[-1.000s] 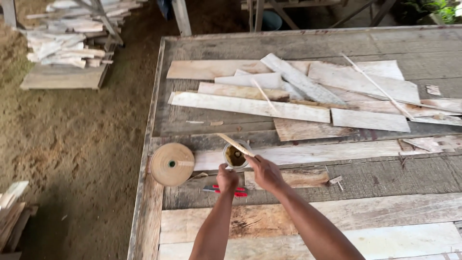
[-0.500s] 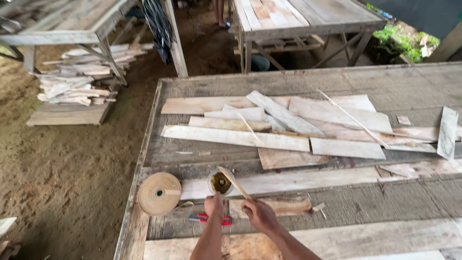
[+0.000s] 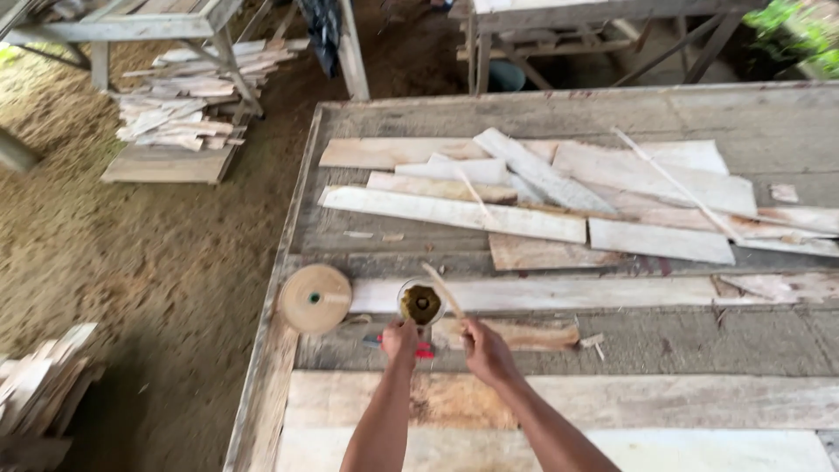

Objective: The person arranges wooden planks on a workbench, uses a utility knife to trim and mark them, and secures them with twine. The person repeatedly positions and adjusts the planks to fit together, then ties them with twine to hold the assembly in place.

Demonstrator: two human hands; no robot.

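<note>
My left hand (image 3: 400, 338) grips the near side of a small open tin (image 3: 421, 303) holding a yellow-brown paste. It stands on the wooden workbench (image 3: 542, 114). My right hand (image 3: 486, 350) holds a thin flat wooden stick (image 3: 444, 291), whose tip reaches to the tin's rim. A red-handled tool (image 3: 423, 351) lies on the bench just under my left hand, mostly hidden. A tan roll of tape (image 3: 315, 298) rests at the bench's left edge, apart from both hands.
Several pale thin wood planks (image 3: 533, 188) lie piled across the middle of the bench. A short rough board (image 3: 524, 335) sits right of my hands. Dirt floor on the left holds stacked offcuts (image 3: 188, 96). Other benches (image 3: 559, 13) stand behind.
The view has tilted up and widened. My hands stay at the tin; the stick in my right hand has shifted from over the tin's left to its right rim.
</note>
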